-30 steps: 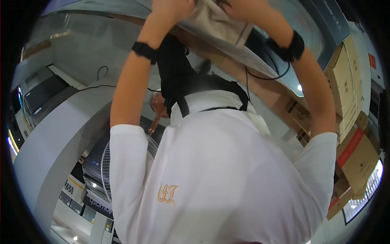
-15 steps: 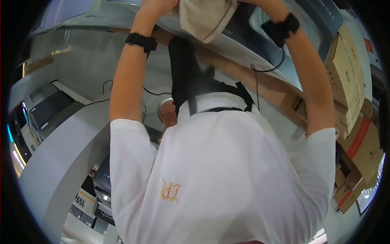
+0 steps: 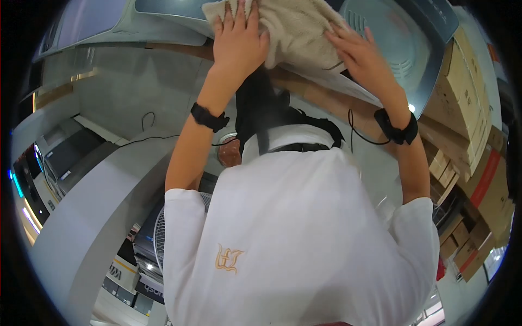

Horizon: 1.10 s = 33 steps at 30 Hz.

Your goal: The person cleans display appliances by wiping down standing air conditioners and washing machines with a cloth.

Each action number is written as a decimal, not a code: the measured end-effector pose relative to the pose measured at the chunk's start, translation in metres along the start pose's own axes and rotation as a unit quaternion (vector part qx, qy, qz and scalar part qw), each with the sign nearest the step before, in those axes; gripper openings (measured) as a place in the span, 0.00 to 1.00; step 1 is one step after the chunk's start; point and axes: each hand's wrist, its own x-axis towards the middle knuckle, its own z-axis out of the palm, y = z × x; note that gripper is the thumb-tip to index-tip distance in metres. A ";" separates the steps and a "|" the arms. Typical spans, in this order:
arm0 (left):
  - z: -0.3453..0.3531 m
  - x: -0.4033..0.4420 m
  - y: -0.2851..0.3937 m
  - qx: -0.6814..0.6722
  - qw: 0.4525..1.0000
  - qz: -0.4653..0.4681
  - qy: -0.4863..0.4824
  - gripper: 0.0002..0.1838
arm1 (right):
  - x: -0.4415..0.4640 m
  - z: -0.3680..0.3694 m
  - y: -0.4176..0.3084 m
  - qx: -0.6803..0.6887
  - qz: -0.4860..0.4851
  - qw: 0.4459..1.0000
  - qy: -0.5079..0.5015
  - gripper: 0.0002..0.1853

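Observation:
A beige cloth [image 3: 296,35] lies bunched over the front edge of a glossy grey-blue panel [image 3: 421,81] at the top of the view. My left hand [image 3: 239,46] rests flat on the cloth's left part with fingers stretched out. At the cloth's right edge is my right hand [image 3: 361,57], its fingers extended and touching the fabric, the thumb apart. Both wrists wear black bands, and a thin cable runs from each. The cloth's far edge is cut off by the frame.
Cardboard boxes [image 3: 451,108] are stacked at the right, beside the panel. A white partition [image 3: 98,201] curves along the left, with a wire fan guard [image 3: 159,233] near my left elbow. A round reddish-brown object [image 3: 230,152] is on the floor by my legs.
Both hands have come down closer to my body, bringing the cloth with them. The cloth is now spread wider, and both hands show fully on it.

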 end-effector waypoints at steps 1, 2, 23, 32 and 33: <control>0.001 0.007 0.009 -0.016 1.000 0.011 0.010 0.36 | -0.001 0.002 0.011 -0.017 0.001 0.999 0.038 0.21; 0.003 0.013 0.017 -0.019 0.999 0.025 0.008 0.36 | -0.005 0.004 0.017 -0.035 0.004 0.996 0.077 0.21; 0.018 0.044 0.190 -0.152 0.960 0.236 0.019 0.35 | -0.128 0.025 0.008 -0.090 0.311 0.914 0.244 0.23; 0.000 0.039 0.135 -0.210 0.957 0.166 -0.109 0.33 | -0.184 0.010 0.043 -0.190 0.311 0.903 0.227 0.23; 0.006 0.046 0.134 -0.211 0.959 0.163 -0.100 0.32 | -0.181 0.006 0.045 -0.209 0.317 0.900 0.216 0.23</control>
